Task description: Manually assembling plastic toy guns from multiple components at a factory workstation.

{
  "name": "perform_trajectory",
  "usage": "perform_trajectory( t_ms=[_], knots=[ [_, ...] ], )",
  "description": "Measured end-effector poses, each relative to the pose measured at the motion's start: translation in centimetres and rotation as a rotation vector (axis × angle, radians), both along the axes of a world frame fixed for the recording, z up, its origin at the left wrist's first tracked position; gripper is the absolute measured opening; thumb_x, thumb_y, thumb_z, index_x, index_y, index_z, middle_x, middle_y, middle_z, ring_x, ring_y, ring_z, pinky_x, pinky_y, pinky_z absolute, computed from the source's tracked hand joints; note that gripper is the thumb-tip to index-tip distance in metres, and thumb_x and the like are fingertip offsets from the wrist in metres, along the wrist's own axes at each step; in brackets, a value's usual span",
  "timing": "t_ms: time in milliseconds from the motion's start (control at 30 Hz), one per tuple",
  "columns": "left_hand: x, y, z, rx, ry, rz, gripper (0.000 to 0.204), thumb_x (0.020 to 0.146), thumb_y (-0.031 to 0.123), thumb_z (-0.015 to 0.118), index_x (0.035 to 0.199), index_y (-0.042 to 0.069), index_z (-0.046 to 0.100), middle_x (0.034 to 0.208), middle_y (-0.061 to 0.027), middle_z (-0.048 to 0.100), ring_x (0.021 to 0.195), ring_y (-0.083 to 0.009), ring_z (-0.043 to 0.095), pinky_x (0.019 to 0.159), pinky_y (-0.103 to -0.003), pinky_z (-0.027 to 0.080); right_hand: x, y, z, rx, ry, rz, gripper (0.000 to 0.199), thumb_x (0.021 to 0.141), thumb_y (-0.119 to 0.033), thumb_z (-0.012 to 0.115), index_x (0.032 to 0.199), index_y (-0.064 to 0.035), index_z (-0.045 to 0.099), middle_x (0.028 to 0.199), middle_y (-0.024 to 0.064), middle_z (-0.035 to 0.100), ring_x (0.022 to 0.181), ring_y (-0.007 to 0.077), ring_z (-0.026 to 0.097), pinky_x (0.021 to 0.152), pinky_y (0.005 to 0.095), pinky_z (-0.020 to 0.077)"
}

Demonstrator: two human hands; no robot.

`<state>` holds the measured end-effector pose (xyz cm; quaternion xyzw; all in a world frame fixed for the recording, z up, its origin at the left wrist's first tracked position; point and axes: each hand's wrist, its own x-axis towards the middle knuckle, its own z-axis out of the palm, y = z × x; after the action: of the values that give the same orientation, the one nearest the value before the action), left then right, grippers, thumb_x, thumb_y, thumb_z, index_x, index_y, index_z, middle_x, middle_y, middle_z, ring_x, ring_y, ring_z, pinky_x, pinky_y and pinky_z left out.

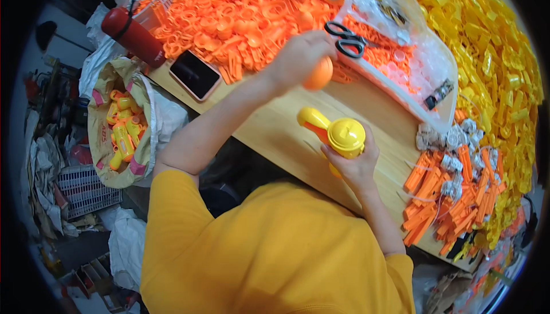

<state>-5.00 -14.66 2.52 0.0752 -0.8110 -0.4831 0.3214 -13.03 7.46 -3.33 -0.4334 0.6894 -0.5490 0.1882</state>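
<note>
My left hand [302, 59] is over the far edge of the wooden table, by the orange pile. Its fingers are curled, and a smooth, round orange plastic part [318, 74] shows beneath them, held against the hand. How the fingertips grip it is partly hidden. Nearer to me, my right hand [362, 162] is closed around a yellow and orange plastic toy [345, 135]. A round yellow cap faces up on this toy, and a yellow knob-ended arm with orange along its side points to the left. Black-handled scissors [349, 42] lie just right of my left hand.
Loose orange parts [229, 16] cover the table's far side; yellow parts [504, 73] heap at right. A clear bag-lined tray [427, 79] and orange strips with wired pieces [435, 194] sit nearby. A phone [195, 75], red flask [133, 38] and sack of toys [102, 153] are left.
</note>
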Motion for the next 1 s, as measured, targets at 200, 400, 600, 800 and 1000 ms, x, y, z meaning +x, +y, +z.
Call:
perform_trajectory(
  t_ms=[200,400,600,800,1000],
  knots=[
    [-1.5,7.9,0.1,0.23,-0.26,-0.065,0.038,0.094,0.026,0.058,0.067,0.0,0.05,0.063,0.0,0.041,0.061,-0.004,0.04,0.052,-0.026,0.036,0.5,-0.4,0.1,-0.098,0.04,0.036,0.06,0.062,-0.018,0.087,0.109,-0.0009,0.054,0.091,0.0147,0.066,0.082,0.0226,0.068,0.072,0.0329,0.0533],
    [-2.3,9.1,-1.7,0.085,-0.1,-0.039,0.038,0.09,0.024,0.063,0.064,0.0,0.048,0.057,-0.0032,0.043,0.054,-0.0088,0.041,0.049,-0.03,0.037,1.0,-0.6,1.3,-0.081,0.02,0.054,0.057,0.066,-0.011,0.083,0.113,0.0011,0.054,0.098,0.0079,0.065,0.088,0.0153,0.064,0.08,0.0284,0.05],
    [-1.0,9.6,-1.4,0.074,-0.213,-0.069,0.027,0.086,0.016,0.062,0.068,-0.001,0.051,0.061,-0.0114,0.049,0.055,-0.0188,0.049,0.052,-0.035,0.04,1.2,-0.2,0.6,-0.131,0.135,0.129,0.051,0.063,-0.019,0.086,0.101,0.0013,0.059,0.087,0.0144,0.065,0.077,0.0258,0.067,0.066,0.0335,0.0528],
    [0.6,9.9,-1.5,-0.066,-0.077,-0.067,0.026,0.087,0.013,0.058,0.067,-0.001,0.049,0.063,-0.0167,0.048,0.057,-0.0327,0.048,0.052,-0.04,0.038,1.9,-0.4,0.4,-0.209,0.282,0.154,0.053,0.059,-0.02,0.088,0.097,0.0018,0.059,0.081,0.014,0.063,0.073,0.0267,0.066,0.063,0.0338,0.0517],
    [1.2,9.2,-2.1,0.09,-0.102,-0.016,0.023,0.087,0.014,0.061,0.071,-0.001,0.056,0.065,-0.0138,0.054,0.058,-0.0224,0.054,0.053,-0.034,0.042,2.3,-1.1,1.3,-0.182,0.243,0.125,0.051,0.063,-0.017,0.085,0.101,0.0006,0.057,0.084,0.0146,0.064,0.072,0.0264,0.066,0.062,0.0333,0.0522]
  ],
)
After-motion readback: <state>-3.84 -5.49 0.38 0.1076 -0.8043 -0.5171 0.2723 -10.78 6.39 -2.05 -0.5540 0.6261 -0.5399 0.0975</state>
